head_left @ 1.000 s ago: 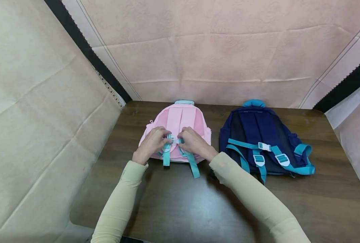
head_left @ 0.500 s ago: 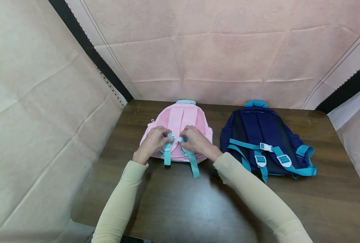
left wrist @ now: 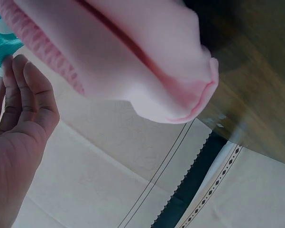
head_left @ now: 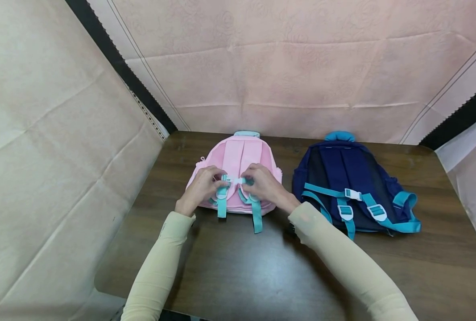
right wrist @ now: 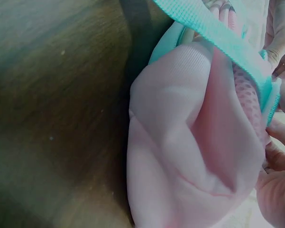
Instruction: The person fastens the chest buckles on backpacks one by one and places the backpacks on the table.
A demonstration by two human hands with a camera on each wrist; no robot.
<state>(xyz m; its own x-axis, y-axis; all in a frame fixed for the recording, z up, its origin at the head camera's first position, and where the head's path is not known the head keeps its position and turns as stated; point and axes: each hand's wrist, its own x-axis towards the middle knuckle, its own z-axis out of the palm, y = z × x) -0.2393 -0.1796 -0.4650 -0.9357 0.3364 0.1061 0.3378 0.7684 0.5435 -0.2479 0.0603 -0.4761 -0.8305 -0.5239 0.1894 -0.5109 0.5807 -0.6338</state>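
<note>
A small pink backpack (head_left: 231, 151) lies with its strap side up on the table. Across its middle, a pale buckle (head_left: 236, 181) sits on a short turquoise strap between the two hands. At the buckle's left, my left hand (head_left: 203, 186) pinches the turquoise strap between thumb and fingers. My right hand (head_left: 265, 183) pinches the strap's other side, its fingertips partly hidden. Two turquoise shoulder straps hang down past the bag's lower edge, the right strap (head_left: 257, 216) reaching lower. In the right wrist view, a turquoise strap (right wrist: 218, 38) crosses the pink bag (right wrist: 180, 137).
To the right lies a dark blue backpack (head_left: 336, 169) with bright blue straps and a fastened white buckle (head_left: 352, 194). Both bags are on a dark wooden table (head_left: 229, 267). Pale cloth walls (head_left: 294, 80) rise behind and at the sides.
My right hand has moved slightly right, away from the left hand, and the strap between them shows more. The right dangling strap hangs straighter. The view has shifted a little.
</note>
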